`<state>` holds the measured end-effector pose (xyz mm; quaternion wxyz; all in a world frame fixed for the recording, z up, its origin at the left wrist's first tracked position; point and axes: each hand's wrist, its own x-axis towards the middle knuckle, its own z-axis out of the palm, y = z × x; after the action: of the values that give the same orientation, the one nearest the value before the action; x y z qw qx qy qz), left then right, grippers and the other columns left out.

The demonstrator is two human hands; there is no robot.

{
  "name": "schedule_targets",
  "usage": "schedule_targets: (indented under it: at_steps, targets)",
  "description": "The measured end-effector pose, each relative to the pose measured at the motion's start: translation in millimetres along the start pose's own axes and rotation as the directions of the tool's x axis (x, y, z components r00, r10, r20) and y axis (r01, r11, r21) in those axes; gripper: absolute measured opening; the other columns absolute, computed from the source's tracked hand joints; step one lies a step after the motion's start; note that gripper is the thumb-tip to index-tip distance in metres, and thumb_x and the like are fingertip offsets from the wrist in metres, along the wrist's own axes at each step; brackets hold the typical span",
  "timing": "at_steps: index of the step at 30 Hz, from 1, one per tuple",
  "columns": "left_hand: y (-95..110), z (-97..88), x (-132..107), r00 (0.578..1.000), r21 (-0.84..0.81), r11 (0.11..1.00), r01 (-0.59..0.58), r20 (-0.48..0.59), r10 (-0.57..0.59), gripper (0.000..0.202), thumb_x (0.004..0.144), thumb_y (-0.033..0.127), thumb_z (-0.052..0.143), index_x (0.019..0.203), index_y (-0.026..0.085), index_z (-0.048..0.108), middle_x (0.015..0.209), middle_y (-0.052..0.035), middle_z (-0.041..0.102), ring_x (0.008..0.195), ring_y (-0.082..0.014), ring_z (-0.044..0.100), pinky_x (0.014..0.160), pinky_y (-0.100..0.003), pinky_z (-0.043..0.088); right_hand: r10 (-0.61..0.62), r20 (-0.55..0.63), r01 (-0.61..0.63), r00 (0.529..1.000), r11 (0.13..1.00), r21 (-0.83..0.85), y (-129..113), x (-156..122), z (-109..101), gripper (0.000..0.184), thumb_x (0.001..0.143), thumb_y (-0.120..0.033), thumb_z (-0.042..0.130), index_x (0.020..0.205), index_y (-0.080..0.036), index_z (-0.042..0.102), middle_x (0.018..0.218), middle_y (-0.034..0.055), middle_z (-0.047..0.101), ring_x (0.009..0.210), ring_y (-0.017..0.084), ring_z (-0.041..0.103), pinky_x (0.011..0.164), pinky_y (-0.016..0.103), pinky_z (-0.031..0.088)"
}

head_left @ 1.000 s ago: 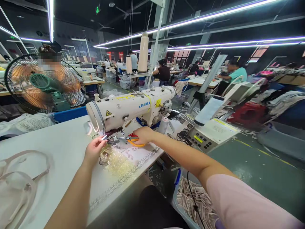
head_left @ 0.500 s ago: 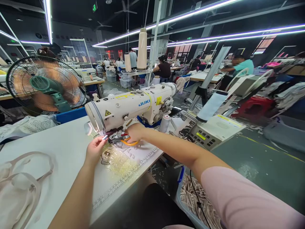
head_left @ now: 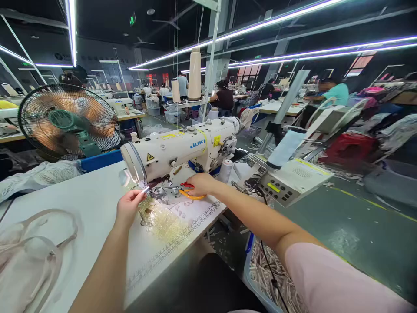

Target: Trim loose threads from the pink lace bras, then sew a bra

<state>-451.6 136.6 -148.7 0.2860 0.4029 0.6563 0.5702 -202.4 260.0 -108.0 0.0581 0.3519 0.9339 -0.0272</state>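
Scissors (head_left: pixel 191 197) inside table edge (head_left: pixel 195 235)

Orange-handled scissors (head_left: pixel 189 195), small white strip (head_left: pixel 146 189)

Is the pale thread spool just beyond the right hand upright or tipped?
Upright: the spool stands on end beyond the right hand, its round top facing up.

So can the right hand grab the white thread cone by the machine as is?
Probably not right away: the right hand looks taken up by the orange-handled tool. The thread cone stands close beside it, though, so reach itself seems fine.
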Motion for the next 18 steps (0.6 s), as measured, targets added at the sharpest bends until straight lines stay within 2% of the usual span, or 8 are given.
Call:
schedule_targets:
  at_steps: [2,6,9,12,15,18]
  targets:
    - [4.5,-5.6,-1.8,0.999,0.043,0.999,0.027,0.031,-0.028,0.013,0.082,0.023,0.062,0.074,0.012,0.061,0.071,0.0022,0.063,0.069,-0.0134,0.061,0.069,-0.032,0.051,0.09,0.005,-0.091,0.996,0.995,0.039,12.9,-12.8,11.0,0.037,0.082,-0.044,0.055,0.106,-0.017,0.061,0.1,0.011,0.066,0.093,0.023,0.061,0.071,0.027,0.046]
    - [15.7,-16.8,-8.6,0.997,0.109,0.992,0.055,0.05,-0.061,0.013,0.082,0.02,0.062,0.071,0.012,0.06,0.067,0.0032,0.062,0.067,-0.0128,0.061,0.07,-0.032,0.051,0.23,0.017,-0.23,0.973,0.966,0.121,29.1,-28.0,28.0,0.035,0.089,-0.042,0.05,0.108,-0.015,0.057,0.105,0.0083,0.061,0.091,0.018,0.059,0.077,0.036,0.049]
    - [21.2,-17.7,-14.7,0.998,0.151,0.987,0.05,0.034,-0.056,0.015,0.083,0.022,0.061,0.071,0.013,0.06,0.067,0.0033,0.061,0.067,-0.0129,0.061,0.07,-0.032,0.051,0.294,0.014,-0.291,0.956,0.94,0.179,32.4,-26.3,31.7,0.032,0.09,-0.039,0.05,0.11,-0.014,0.056,0.108,0.0078,0.059,0.094,0.018,0.058,0.081,0.039,0.049]
    - [23.7,-10.6,-21.9,0.998,0.201,0.979,0.037,0.047,-0.048,0.019,0.083,0.026,0.061,0.069,0.013,0.059,0.065,0.0032,0.061,0.066,-0.0129,0.061,0.07,-0.033,0.052,0.333,0.007,-0.325,0.943,0.915,0.239,29.5,-18.8,28.2,0.031,0.09,-0.035,0.051,0.113,-0.014,0.054,0.112,0.0086,0.057,0.097,0.02,0.058,0.083,0.04,0.049]
    - [27.3,-6.9,-33.5,0.996,0.265,0.964,0.031,0.075,-0.053,0.026,0.072,0.037,0.069,0.062,0.014,0.06,0.057,0.0027,0.061,0.063,-0.0155,0.062,0.071,-0.033,0.052,0.338,0.012,-0.324,0.941,0.892,0.317,25.1,-12.9,22.2,0.031,0.09,-0.033,0.052,0.114,-0.014,0.054,0.114,0.0088,0.056,0.098,0.02,0.057,0.083,0.04,0.049]
    - [32.2,-19.8,-55.3,0.996,0.341,0.939,0.048,0.051,-0.07,0.036,0.053,0.051,0.073,0.058,0.017,0.064,0.055,-0.0006,0.064,0.065,-0.023,0.065,0.07,-0.034,0.053,0.341,0.017,-0.318,0.94,0.854,0.412,26.3,-12.7,18.8,0.03,0.09,-0.032,0.052,0.114,-0.014,0.054,0.114,0.0087,0.056,0.097,0.02,0.058,0.082,0.04,0.05]
